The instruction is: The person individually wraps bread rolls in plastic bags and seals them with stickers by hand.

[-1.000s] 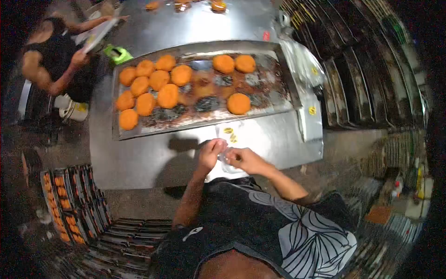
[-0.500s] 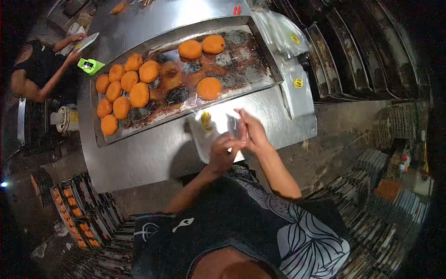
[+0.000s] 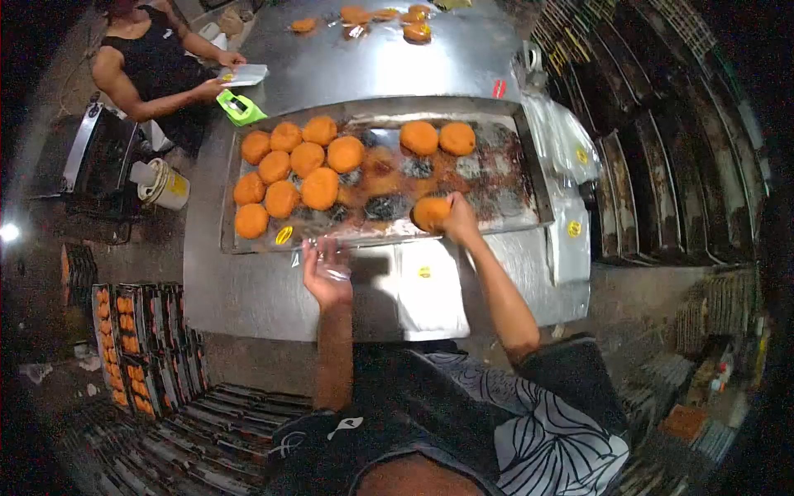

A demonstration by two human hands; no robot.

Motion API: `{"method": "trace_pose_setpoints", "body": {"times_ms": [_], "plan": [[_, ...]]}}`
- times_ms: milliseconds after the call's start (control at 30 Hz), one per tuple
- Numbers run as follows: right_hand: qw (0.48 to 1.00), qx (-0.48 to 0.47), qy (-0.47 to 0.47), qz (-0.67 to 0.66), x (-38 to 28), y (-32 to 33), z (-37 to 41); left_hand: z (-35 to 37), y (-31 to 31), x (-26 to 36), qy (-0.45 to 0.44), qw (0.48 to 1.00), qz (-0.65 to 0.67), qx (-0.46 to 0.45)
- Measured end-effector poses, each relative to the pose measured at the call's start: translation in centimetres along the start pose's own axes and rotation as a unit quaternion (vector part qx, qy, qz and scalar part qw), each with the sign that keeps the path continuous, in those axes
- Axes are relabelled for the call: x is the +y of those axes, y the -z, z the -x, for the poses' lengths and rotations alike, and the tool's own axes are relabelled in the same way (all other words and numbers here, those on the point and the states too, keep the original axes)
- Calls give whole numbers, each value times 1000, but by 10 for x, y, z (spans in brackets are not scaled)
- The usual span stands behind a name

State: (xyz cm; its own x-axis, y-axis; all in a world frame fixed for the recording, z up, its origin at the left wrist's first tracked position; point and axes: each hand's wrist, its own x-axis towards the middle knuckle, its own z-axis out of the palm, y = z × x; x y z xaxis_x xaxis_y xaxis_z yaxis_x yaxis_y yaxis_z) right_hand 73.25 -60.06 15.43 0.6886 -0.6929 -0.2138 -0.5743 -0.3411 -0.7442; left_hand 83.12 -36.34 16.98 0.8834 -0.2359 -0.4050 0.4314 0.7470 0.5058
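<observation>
My right hand [image 3: 460, 221] has its fingers closed on a round orange-brown bun [image 3: 430, 213] near the front edge of the large metal baking tray [image 3: 542, 186]. My left hand [image 3: 327, 277], palm up with fingers curled, holds a clear plastic bag [image 3: 335, 258] at the tray's front rim. A yellow label [image 3: 284, 236] shows just left of that hand. Several similar buns [image 3: 307, 159] are grouped in the tray's left part, and two buns [image 3: 438, 139] sit at its back right. A stack of clear bags [image 3: 432, 289] lies on the steel table in front of me.
Across the table [image 3: 372, 74], several packed buns [image 3: 418, 33] lie at the back. A green tape dispenser [image 3: 240, 109] stands at the tray's far left corner, by a co-worker [image 3: 157, 66] holding a bag. More bags [image 3: 571, 227] lie on the right, near dark stacked trays [image 3: 645, 190].
My hands have moved apart from the bag stack. The right has reached onto the front bun in the tray; the left has shifted left with a bag. The view has tilted up.
</observation>
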Motion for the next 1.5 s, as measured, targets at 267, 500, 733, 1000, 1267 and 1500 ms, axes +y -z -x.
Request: {"method": "trace_pose_setpoints", "body": {"times_ms": [267, 500, 733, 1000, 1267, 1500], "plan": [[947, 129, 63, -286, -78, -17, 108, 41, -13, -53, 66, 980, 33, -187], [952, 94, 199, -213, -49, -55, 93, 71, -33, -61, 202, 953, -122, -191], [964, 131, 229, -43, -126, 29, -2, 73, 83, -81, -171, 361, -709, -581], [898, -410, 125, -104, 16, -8, 147, 50, 65, -66, 163, 630, -601, -463], [996, -55, 36, -55, 30, 3, 201, 81, 20, -83, 185, 649, -574, -464], [603, -194, -229, -739, 41, -1, 132, 94, 10, -111, -191, 749, -459, -438]]}}
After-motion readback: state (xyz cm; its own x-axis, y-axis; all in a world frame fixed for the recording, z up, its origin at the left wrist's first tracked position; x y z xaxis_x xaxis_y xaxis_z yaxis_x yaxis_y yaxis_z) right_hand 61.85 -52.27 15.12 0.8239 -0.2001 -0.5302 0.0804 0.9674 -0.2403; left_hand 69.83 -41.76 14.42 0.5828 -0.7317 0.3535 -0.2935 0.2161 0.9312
